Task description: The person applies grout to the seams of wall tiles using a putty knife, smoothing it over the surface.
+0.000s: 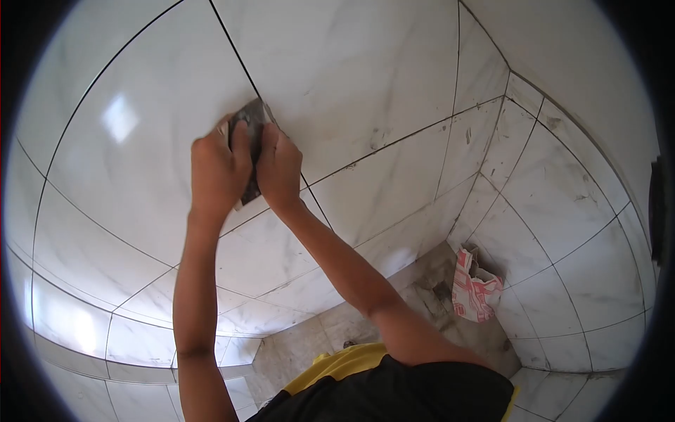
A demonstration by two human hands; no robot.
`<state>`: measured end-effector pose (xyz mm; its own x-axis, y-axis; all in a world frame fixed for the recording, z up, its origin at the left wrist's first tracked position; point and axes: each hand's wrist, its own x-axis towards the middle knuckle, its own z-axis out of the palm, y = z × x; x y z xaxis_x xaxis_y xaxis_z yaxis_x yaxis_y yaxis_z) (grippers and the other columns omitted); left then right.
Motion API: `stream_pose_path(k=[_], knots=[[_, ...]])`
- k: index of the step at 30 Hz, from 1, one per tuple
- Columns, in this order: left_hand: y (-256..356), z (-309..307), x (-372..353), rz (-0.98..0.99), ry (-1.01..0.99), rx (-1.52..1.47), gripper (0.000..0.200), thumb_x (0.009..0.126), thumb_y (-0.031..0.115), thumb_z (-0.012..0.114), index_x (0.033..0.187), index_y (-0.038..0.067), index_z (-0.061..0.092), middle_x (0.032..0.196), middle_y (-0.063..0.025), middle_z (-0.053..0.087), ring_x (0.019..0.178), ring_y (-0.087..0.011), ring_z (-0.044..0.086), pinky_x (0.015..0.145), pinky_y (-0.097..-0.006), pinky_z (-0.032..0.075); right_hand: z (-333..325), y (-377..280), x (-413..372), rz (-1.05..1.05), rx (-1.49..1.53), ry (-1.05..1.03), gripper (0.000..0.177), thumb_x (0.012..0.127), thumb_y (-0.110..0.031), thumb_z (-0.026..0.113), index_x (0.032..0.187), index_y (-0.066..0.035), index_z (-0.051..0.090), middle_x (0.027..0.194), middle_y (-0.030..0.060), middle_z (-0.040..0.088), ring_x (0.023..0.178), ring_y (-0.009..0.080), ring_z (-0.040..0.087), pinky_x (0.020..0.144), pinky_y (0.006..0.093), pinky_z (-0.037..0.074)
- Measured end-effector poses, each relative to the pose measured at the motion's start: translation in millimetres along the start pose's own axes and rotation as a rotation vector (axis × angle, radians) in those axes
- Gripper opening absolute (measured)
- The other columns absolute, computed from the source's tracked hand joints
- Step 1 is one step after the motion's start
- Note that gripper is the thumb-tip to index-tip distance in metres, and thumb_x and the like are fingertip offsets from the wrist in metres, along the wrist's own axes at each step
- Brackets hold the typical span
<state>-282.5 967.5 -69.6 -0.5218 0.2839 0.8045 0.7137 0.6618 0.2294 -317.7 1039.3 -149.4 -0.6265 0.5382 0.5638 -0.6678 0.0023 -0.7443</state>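
Both hands grip one dark grey, smeared flat pad with paler edges (249, 114), perhaps a grout spreader; its exact kind cannot be told. My left hand (218, 172) is closed around its left side, thumb lying on the dark face. From the right, my right hand (281, 169) holds it with the fingers bent, thumb near the other one. The pad is tilted, its upper corner at a dark joint between large white marbled wall tiles (351, 77). The fingers behind the pad are hidden.
A red-and-white torn bag (477, 288) stands on the dirty floor (295, 352) in the corner. The side wall (555, 232) is tiled too, with grey smudges along its joints. A dark object (659, 211) sits at the far right edge.
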Motion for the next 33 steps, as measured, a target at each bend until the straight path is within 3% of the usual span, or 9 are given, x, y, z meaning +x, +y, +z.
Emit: stream_pose_path(k=[3,5,10,16,20,24,27,30,33], knots=[[-5,8,-22,-0.062,-0.043,0.100,0.027,0.097,0.015,0.055,0.107,-0.005,0.069,0.061,-0.0207,0.060,0.051,-0.0340,0.058,0.053,-0.0399,0.048,-3,16,-24,0.107,-0.025,0.007,0.041,0.108,-0.027,0.036,0.087,0.003,0.056,0.070,0.0208,0.059,0.062,0.0302,0.055,0.062,0.0399,0.046],[-7,10,-27,-0.064,-0.116,0.119,0.027,0.097,0.017,0.055,0.103,-0.005,0.069,0.063,-0.0224,0.061,0.054,-0.0382,0.058,0.055,-0.0421,0.049,-7,15,-29,0.139,0.049,-0.019,0.039,0.107,-0.023,0.038,0.087,0.002,0.060,0.074,0.0239,0.062,0.068,0.0395,0.062,0.062,0.0426,0.047],[0,-12,3,-0.021,-0.079,0.023,0.024,0.097,0.015,0.054,0.090,-0.006,0.065,0.064,-0.0233,0.060,0.054,-0.0401,0.058,0.054,-0.0415,0.048,4,-3,-7,-0.012,-0.007,0.008,0.038,0.107,-0.024,0.038,0.086,0.001,0.058,0.072,0.0210,0.061,0.065,0.0362,0.059,0.061,0.0414,0.047],[-6,14,-31,-0.075,-0.126,0.112,0.028,0.097,0.019,0.054,0.106,-0.003,0.069,0.067,-0.0233,0.063,0.061,-0.0419,0.063,0.059,-0.0446,0.052,-10,24,-35,0.133,-0.006,-0.013,0.037,0.107,-0.023,0.037,0.087,0.001,0.057,0.073,0.0203,0.060,0.066,0.0355,0.059,0.062,0.0415,0.047],[-12,12,-33,-0.029,-0.076,0.144,0.028,0.098,0.020,0.053,0.103,-0.002,0.069,0.066,-0.0234,0.063,0.062,-0.0432,0.062,0.060,-0.0468,0.052,-9,19,-39,0.056,0.051,0.022,0.034,0.105,-0.021,0.038,0.086,0.000,0.056,0.075,0.0205,0.060,0.068,0.0383,0.058,0.064,0.0426,0.046],[1,-2,-7,-0.155,-0.188,0.087,0.030,0.097,0.023,0.053,0.103,-0.003,0.068,0.069,-0.0265,0.064,0.066,-0.0461,0.064,0.060,-0.0491,0.052,0,18,-15,0.059,0.034,-0.022,0.034,0.105,-0.023,0.039,0.087,0.000,0.056,0.076,0.0195,0.061,0.070,0.0386,0.058,0.065,0.0420,0.046],[-13,24,-41,-0.146,-0.138,0.222,0.033,0.096,0.025,0.055,0.110,-0.001,0.069,0.073,-0.0260,0.066,0.070,-0.0456,0.066,0.066,-0.0509,0.054,-7,45,-43,0.048,-0.108,0.008,0.035,0.105,-0.025,0.039,0.088,-0.001,0.057,0.079,0.0207,0.062,0.072,0.0388,0.060,0.065,0.0417,0.047],[-12,28,-66,-0.228,-0.291,0.168,0.033,0.097,0.025,0.054,0.110,-0.002,0.069,0.073,-0.0262,0.066,0.071,-0.0460,0.066,0.068,-0.0511,0.054,-21,58,-70,0.154,-0.104,-0.019,0.037,0.106,-0.027,0.037,0.089,-0.002,0.058,0.080,0.0217,0.063,0.073,0.0396,0.061,0.066,0.0428,0.047],[-12,17,-45,-0.154,-0.088,0.113,0.031,0.097,0.023,0.054,0.104,-0.003,0.069,0.072,-0.0260,0.066,0.068,-0.0456,0.065,0.063,-0.0496,0.053,-18,29,-46,0.193,-0.048,-0.054,0.040,0.106,-0.029,0.036,0.088,-0.001,0.058,0.077,0.0215,0.064,0.070,0.0381,0.062,0.065,0.0436,0.046]])
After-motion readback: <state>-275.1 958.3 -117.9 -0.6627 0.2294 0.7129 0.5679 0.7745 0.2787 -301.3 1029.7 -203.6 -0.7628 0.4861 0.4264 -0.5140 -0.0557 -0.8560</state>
